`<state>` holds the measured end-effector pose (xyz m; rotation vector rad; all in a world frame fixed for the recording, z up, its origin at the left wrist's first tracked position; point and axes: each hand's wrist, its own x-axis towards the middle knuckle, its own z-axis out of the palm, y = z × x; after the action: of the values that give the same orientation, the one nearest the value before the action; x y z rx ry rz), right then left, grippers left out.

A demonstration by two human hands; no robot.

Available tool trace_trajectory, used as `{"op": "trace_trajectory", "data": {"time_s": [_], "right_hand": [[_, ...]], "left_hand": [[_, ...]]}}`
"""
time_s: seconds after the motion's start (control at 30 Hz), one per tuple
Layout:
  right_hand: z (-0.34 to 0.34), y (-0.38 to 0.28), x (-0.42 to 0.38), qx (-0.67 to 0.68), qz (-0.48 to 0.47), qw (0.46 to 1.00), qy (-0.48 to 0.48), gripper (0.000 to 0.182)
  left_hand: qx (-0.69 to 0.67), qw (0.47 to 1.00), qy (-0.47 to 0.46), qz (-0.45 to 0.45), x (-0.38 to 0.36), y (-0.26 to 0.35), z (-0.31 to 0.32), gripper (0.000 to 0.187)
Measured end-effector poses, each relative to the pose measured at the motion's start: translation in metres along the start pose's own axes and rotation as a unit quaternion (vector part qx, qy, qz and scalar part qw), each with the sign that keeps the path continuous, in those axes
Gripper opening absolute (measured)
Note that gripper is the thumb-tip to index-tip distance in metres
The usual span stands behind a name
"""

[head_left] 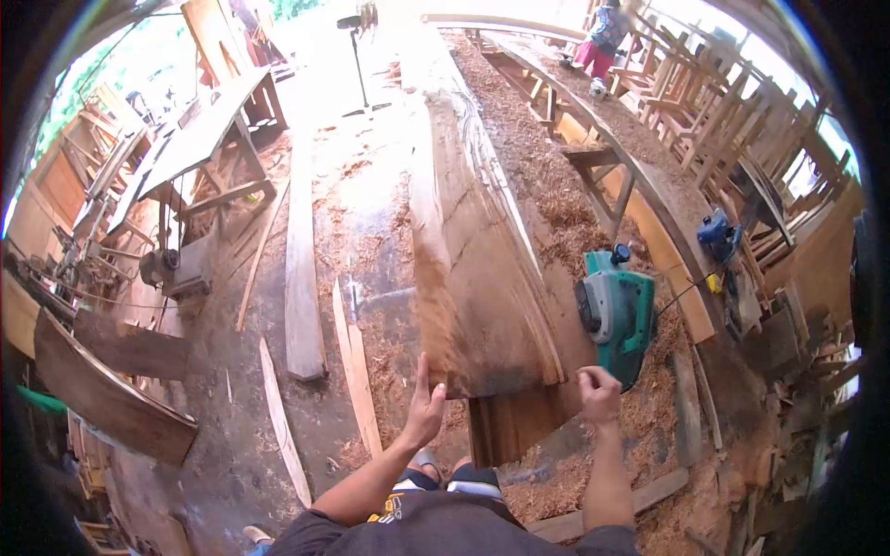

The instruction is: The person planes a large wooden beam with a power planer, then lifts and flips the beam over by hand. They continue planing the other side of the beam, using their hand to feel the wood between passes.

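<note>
A long, wide wooden slab (491, 287) stretches away in front of me, with a pale, rough streak along its right side. My left hand (426, 412) is at the slab's near left corner, fingers stretched out along the edge and thumb apart. Beside the near right corner, my right hand (601, 394) has its fingers curled closed; whatever may be inside them is hidden. Just beyond that hand, a green electric planer (626, 315) rests to the right of the slab. Below the slab's near end a darker brown board (519, 424) shows.
Wood shavings (565, 213) cover much of the floor. Loose planks (304, 269) lie to the left, near a work table (213, 120). On the right are a long bench (640, 176), a blue power tool (718, 236) and stacked wooden frames (714, 111). Another person (603, 37) is at the far right.
</note>
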<state>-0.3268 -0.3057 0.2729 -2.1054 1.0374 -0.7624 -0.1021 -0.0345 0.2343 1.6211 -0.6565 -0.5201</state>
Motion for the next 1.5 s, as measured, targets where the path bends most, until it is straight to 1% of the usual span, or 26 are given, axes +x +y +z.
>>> {"op": "trace_trajectory", "data": {"time_s": [0.13,0.17,0.23,0.27,0.3,0.33,0.4,0.43,0.47,0.5,0.53,0.57,0.6,0.67,0.77,0.8,0.87,1.0,1.07,1.13,1.23,1.27,1.37,1.4,1.47,1.5], "right_hand": [[-0.042,-0.037,0.024,-0.065,0.027,0.978,0.196,0.021],[-0.045,-0.034,0.036,-0.113,-0.019,0.965,0.236,0.025],[-0.049,-0.021,0.059,-0.203,-0.112,0.921,0.312,0.034],[-0.051,-0.011,0.069,-0.191,-0.090,0.939,0.270,0.038],[-0.052,0.000,0.081,-0.178,-0.071,0.955,0.226,0.043],[-0.053,0.008,0.095,-0.165,-0.052,0.968,0.183,0.048],[-0.060,0.020,0.124,0.010,0.049,0.995,0.085,0.042],[-0.068,0.018,0.136,0.094,0.105,0.990,0.021,0.038],[-0.072,0.016,0.143,0.176,0.160,0.970,-0.045,0.035],[-0.070,0.017,0.147,0.178,0.123,0.976,-0.038,0.028],[-0.071,0.013,0.150,0.197,0.166,0.965,-0.054,0.027],[-0.074,0.010,0.153,0.212,0.212,0.951,-0.073,0.026],[-0.076,0.004,0.154,0.227,0.257,0.935,-0.088,0.025],[-0.071,-0.040,0.139,0.206,0.289,0.933,-0.058,0.022],[-0.076,-0.068,0.085,0.232,0.324,0.917,0.019,0.024],[-0.075,-0.092,0.063,0.245,0.345,0.905,0.053,0.028],[-0.063,-0.139,0.016,0.193,0.332,0.917,0.107,0.031],[-0.021,-0.216,-0.070,0.141,0.352,0.890,0.253,0.041],[0.003,-0.255,-0.108,0.138,0.350,0.862,0.340,0.049],[0.034,-0.304,-0.130,0.130,0.375,0.841,0.367,0.049],[0.073,-0.340,-0.168,0.167,0.433,0.814,0.348,0.049],[0.084,-0.347,-0.175,0.190,0.457,0.804,0.329,0.048],[0.115,-0.361,-0.158,0.166,0.512,0.800,0.264,0.030],[0.119,-0.359,-0.153,0.195,0.505,0.815,0.206,0.037],[0.126,-0.356,-0.125,0.219,0.488,0.834,0.136,0.039],[0.133,-0.350,-0.120,0.207,0.453,0.857,0.136,0.033]], "left_hand": [[-0.032,0.998,-0.047,-0.009,0.002,-0.004,-0.008,0.074],[0.003,0.998,-0.059,-0.005,0.003,-0.003,-0.012,0.078],[-0.041,0.995,-0.092,-0.005,0.005,-0.012,-0.018,0.080],[-0.062,0.992,-0.106,-0.006,0.008,-0.016,-0.020,0.081],[-0.003,0.996,-0.085,0.007,0.009,-0.001,-0.023,0.085],[-0.043,0.993,-0.096,-0.059,0.015,0.009,-0.027,0.086],[-0.122,0.967,-0.122,-0.188,0.029,0.019,-0.036,0.089],[-0.090,0.984,-0.046,-0.145,0.037,-0.004,-0.032,0.083],[-0.121,0.978,-0.046,-0.165,0.050,-0.027,-0.035,0.078],[-0.153,0.969,-0.047,-0.186,0.066,-0.028,-0.037,0.072],[-0.188,0.958,-0.048,-0.213,0.078,-0.020,-0.038,0.067],[-0.178,0.948,-0.050,-0.258,0.091,-0.014,-0.040,0.048],[-0.160,0.951,-0.065,-0.256,0.101,-0.006,-0.044,0.043],[-0.074,0.958,-0.107,-0.257,0.116,-0.025,-0.053,0.041],[-0.064,0.962,-0.143,-0.225,0.121,-0.020,-0.062,0.041],[-0.116,0.953,-0.156,-0.232,0.123,-0.033,-0.062,0.039],[-0.075,0.940,-0.219,-0.250,0.132,-0.013,-0.071,0.040],[-0.087,0.875,-0.404,-0.253,0.161,-0.023,-0.103,0.037],[-0.093,0.877,-0.414,-0.228,0.178,-0.026,-0.125,0.028],[-0.001,0.884,-0.430,-0.182,0.205,-0.019,-0.148,0.022],[0.106,0.884,-0.455,-0.024,0.241,0.021,-0.153,0.019],[0.109,0.864,-0.489,0.051,0.249,0.039,-0.146,0.018],[0.079,0.768,-0.576,0.270,0.264,0.085,-0.102,0.025],[0.046,0.724,-0.601,0.334,0.265,0.097,-0.082,0.032],[0.024,0.676,-0.622,0.395,0.262,0.118,-0.046,0.049],[0.038,0.661,-0.628,0.408,0.259,0.124,-0.034,0.049]]}}
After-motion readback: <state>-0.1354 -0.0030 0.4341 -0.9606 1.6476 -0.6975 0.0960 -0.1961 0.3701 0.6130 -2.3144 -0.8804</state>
